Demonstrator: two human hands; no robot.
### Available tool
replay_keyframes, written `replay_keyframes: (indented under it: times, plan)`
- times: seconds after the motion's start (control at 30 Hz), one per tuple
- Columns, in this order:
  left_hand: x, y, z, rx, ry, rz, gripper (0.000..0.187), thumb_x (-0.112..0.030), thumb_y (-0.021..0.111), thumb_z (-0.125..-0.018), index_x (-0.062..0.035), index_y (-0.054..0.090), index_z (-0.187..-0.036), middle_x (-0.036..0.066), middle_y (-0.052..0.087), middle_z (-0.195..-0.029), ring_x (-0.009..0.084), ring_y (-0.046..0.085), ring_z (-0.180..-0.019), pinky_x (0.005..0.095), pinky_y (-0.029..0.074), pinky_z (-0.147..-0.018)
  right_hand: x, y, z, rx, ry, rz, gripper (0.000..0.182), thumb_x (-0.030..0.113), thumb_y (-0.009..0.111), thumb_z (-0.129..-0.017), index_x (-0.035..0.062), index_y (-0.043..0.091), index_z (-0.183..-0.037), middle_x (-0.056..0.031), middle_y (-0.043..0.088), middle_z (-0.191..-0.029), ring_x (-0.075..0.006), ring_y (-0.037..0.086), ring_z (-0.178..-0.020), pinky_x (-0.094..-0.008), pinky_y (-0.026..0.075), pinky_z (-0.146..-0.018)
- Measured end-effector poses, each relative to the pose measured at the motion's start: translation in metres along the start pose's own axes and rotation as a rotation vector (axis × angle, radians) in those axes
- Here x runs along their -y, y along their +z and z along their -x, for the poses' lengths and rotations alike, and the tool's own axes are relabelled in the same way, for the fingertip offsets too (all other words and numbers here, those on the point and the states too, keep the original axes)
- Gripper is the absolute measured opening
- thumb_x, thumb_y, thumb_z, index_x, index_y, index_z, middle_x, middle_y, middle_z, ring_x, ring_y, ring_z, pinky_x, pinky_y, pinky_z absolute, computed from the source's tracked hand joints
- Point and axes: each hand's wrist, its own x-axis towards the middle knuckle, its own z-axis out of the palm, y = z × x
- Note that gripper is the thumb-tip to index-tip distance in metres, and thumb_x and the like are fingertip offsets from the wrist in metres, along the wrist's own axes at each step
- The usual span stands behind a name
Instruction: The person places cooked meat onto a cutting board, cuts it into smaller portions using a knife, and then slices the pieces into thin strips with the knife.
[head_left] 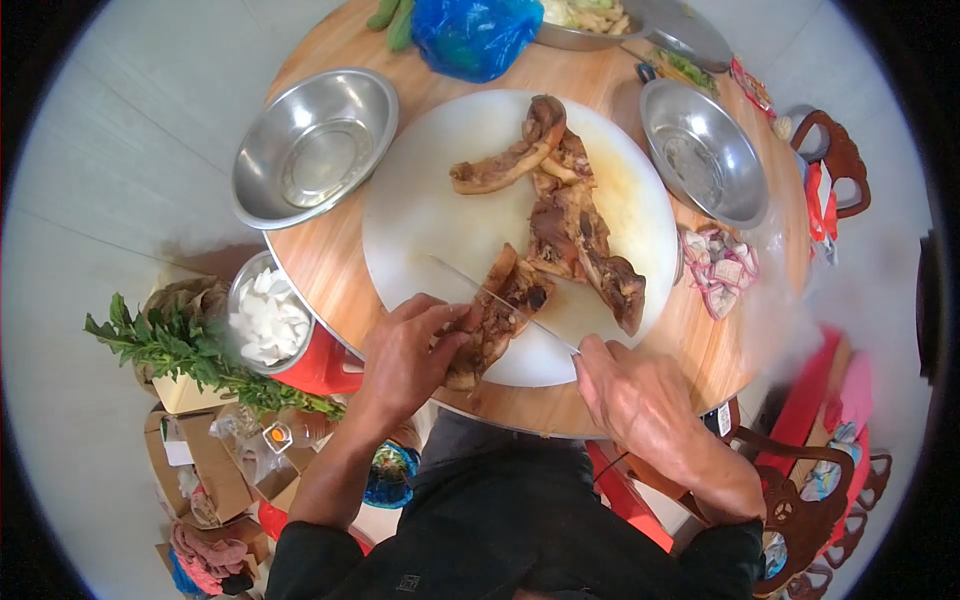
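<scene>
The left hand [410,345] steadies a brown meat strip [492,330] with bent fingers and thumb on its near edge, while the right hand [635,395] is wrapped around the handle of a knife [520,315] whose blade crosses that strip. The strip lies just right of the left hand, on a white cutting board [430,220] set on the wooden surface [725,355]; more meat pieces [565,225] lie beyond both hands. The strip looks cooked, so it is probably fairly light and soft, with a greasy, slippery skin and ragged flesh that may tear; its broad, firm edge, with fingertips curled back from the blade, seems the best hold. No brand is readable: the small shirt emblem [410,582] left of the right hand is too indistinct to make out.
</scene>
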Motion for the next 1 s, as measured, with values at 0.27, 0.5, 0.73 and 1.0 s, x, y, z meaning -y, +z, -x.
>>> replay_keyframes:
  times: [0.27,0.5,0.73,1.0]
  plan:
    - [0.001,0.0,0.0,-0.017,0.003,0.023,0.035,-0.008,0.088,-0.087,-0.0078,0.083,-0.122,0.011,0.078,-0.108,0.0256,0.077,-0.083,0.0372,0.063,-0.075,0.0,-0.006,0.0,0.121,0.059,-0.071,0.017,0.012,0.066,-0.104,-0.001,0.056,-0.102,-0.0226,0.069,-0.074,-0.0435,0.072,-0.065,-0.0524,0.056,-0.058]
    - [-0.002,-0.002,-0.003,-0.005,0.067,-0.026,0.035,-0.008,0.088,-0.086,-0.0066,0.082,-0.12,0.012,0.078,-0.108,0.0278,0.077,-0.085,0.0382,0.062,-0.077,0.008,0.014,-0.045,0.125,0.041,-0.063,0.019,0.014,0.064,-0.104,-0.0033,0.057,-0.109,-0.025,0.072,-0.072,-0.0453,0.075,-0.07,-0.0542,0.059,-0.063]
    - [-0.01,-0.005,0.0,-0.001,-0.016,0.019,0.03,-0.009,0.085,-0.087,-0.005,0.082,-0.116,0.014,0.077,-0.106,0.0286,0.077,-0.084,0.0391,0.062,-0.078,0.006,0.013,-0.032,0.11,0.054,-0.063,0.025,0.018,0.063,-0.105,-0.005,0.06,-0.113,-0.0239,0.071,-0.069,-0.0446,0.076,-0.071,-0.0541,0.06,-0.064]
    - [0.001,-0.002,0.006,-0.15,0.065,0.071,0.037,-0.007,0.088,-0.085,-0.0055,0.081,-0.121,0.014,0.075,-0.108,0.0293,0.076,-0.091,0.0407,0.062,-0.083,-0.005,0.014,0.027,-0.108,0.089,0.024,0.016,0.014,0.066,-0.105,0.0001,0.06,-0.101,-0.0224,0.07,-0.074,-0.0449,0.071,-0.065,-0.0536,0.057,-0.058]
